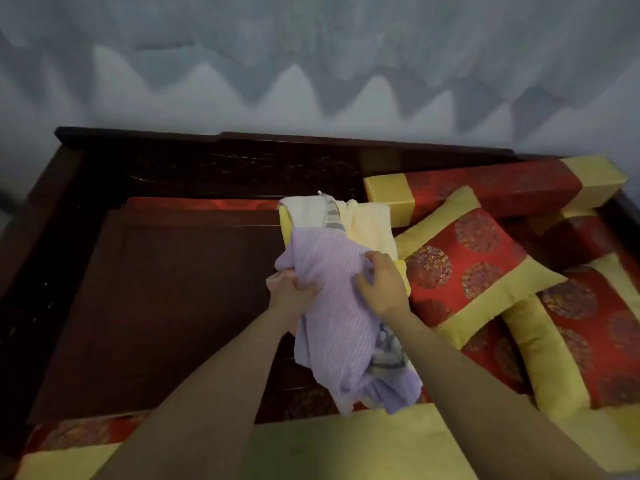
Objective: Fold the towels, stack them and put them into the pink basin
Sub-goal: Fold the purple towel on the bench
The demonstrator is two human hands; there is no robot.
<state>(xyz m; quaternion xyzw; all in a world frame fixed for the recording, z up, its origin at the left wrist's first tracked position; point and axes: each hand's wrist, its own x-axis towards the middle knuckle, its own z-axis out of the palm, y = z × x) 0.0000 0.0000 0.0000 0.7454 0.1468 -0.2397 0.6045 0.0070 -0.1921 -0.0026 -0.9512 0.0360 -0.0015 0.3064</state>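
Rightward, red-and-gold cushions [474, 268] lie beside the purple towel [332, 306] both hands [291, 291] [382, 284] grip.

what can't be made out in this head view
Pink basin: not in the head view at all.
Left hand: fingertips tucked under the purple towel.
Grey-striped towel: mostly covered by the purple towel, so its fold is unclear.
Towel count in the pile: hidden beneath the purple towel.
Carving on the wooden backrest: too dark and blurred.
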